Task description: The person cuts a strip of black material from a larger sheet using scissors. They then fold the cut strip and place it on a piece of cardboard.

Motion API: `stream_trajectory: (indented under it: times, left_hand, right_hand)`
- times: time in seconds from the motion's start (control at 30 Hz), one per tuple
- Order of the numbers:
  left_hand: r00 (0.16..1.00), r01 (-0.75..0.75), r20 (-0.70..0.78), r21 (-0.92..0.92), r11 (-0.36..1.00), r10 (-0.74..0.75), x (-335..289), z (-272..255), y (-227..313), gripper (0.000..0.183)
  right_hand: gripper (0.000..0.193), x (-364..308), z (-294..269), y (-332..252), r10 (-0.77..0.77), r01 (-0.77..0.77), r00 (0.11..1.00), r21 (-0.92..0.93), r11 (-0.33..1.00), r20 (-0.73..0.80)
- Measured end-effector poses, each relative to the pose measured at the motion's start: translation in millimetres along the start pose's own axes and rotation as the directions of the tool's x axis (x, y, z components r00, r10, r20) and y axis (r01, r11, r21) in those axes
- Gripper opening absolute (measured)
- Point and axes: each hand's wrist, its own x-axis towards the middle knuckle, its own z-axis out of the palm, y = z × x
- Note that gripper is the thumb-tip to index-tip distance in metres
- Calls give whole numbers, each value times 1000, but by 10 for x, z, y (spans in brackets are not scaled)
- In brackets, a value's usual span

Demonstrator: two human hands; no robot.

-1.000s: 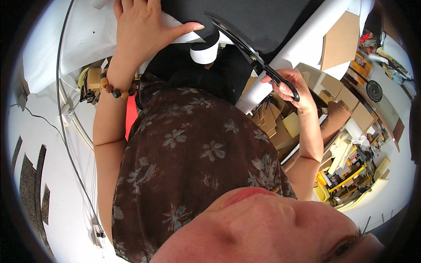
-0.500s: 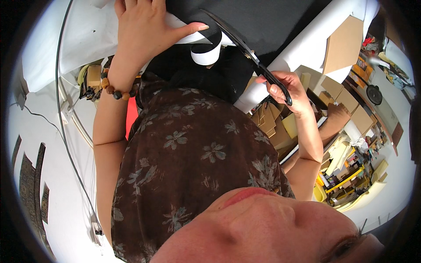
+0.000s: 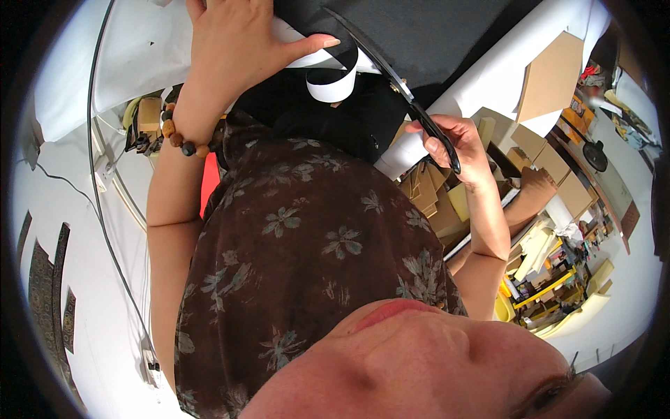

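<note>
Currently the right hand (image 3: pixel 463 148) grasps scissors (image 3: pixel 417 108) reaching over a black sheet (image 3: pixel 447 35). The left hand (image 3: pixel 237 49) is spread, unclenched, near a curled strip (image 3: pixel 331 89)

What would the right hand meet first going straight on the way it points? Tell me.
Pointing up-left in the picture, along the long black-handled scissors it holds, the right hand would probably meet the near edge of the broad black sheet first; depth is unclear, so it might pass above.
</note>
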Motion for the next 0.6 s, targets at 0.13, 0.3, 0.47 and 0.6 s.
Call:
stream_trajectory:
  times: [0.13, 0.3, 0.47, 0.6]
  left_hand:
    - [1000, 10, 21, -8, 1000, -10, -6, -4, -8, 124]
    - [1000, -2, 0, -1, 1000, 2, -15, 15, -17, 124]
    - [1000, -6, 20, -12, 1000, 6, -15, -10, -17, 122]
    - [1000, -22, 2, 23, 999, 22, -33, 8, -46, 122]
  right_hand:
    - [34, 9, 10, -26, 17, -17, 1000, 9, 1000, 7]
    - [35, 27, 31, -35, -37, 37, 999, -24, 999, 0]
    - [36, 37, 51, -68, -18, 18, 1000, -5, 1000, -3]
    - [36, 23, -15, -2, -13, 13, 1000, -2, 1000, 14]
